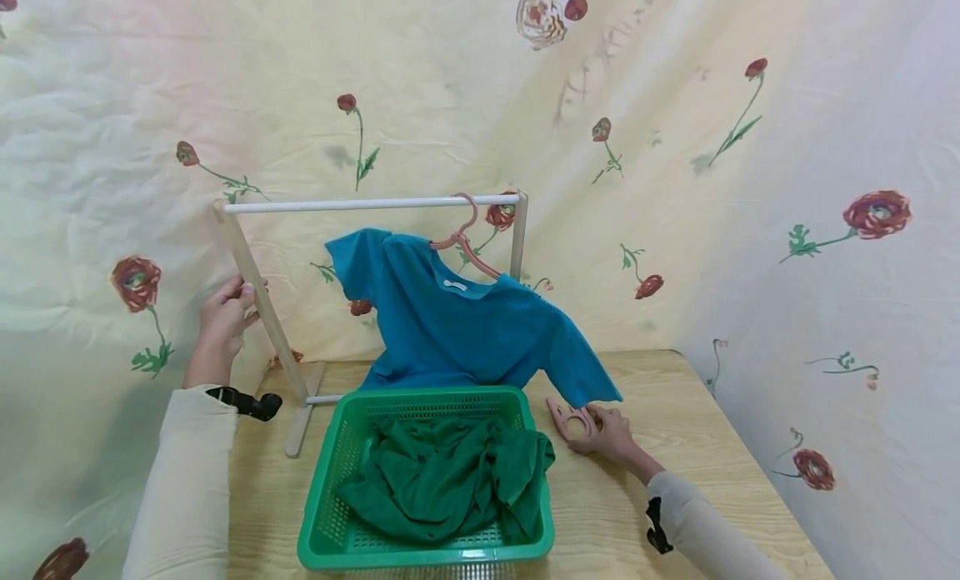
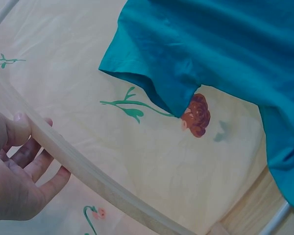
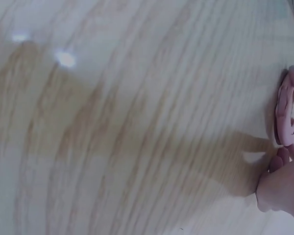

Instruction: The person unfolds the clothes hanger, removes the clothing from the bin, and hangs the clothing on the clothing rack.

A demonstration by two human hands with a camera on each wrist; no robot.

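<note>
My left hand (image 1: pixel 225 315) grips the wooden side post (image 1: pixel 279 338) of a small clothes rack, thumb on one side and fingers behind, as the left wrist view shows. On the table to the right, my right hand (image 1: pixel 613 437) holds a folded pink hanger (image 1: pixel 557 413), close to the tabletop; only part of it appears in the right wrist view. A blue T-shirt (image 1: pixel 465 326) hangs tilted on another pink hanger (image 1: pixel 480 261), hooked near the right end of the white rail (image 1: pixel 360 204). The shirt's lower part is hidden behind the basket.
A green plastic basket (image 1: pixel 321 488) stands in front of the rack with crumpled green cloth (image 1: pixel 435 480) inside, part of it draped over the right rim. The rack's wooden foot (image 1: pixel 300 430) is left of the basket. Flower-printed fabric (image 1: pixel 712 230) hangs behind the wooden table (image 1: pixel 660 380).
</note>
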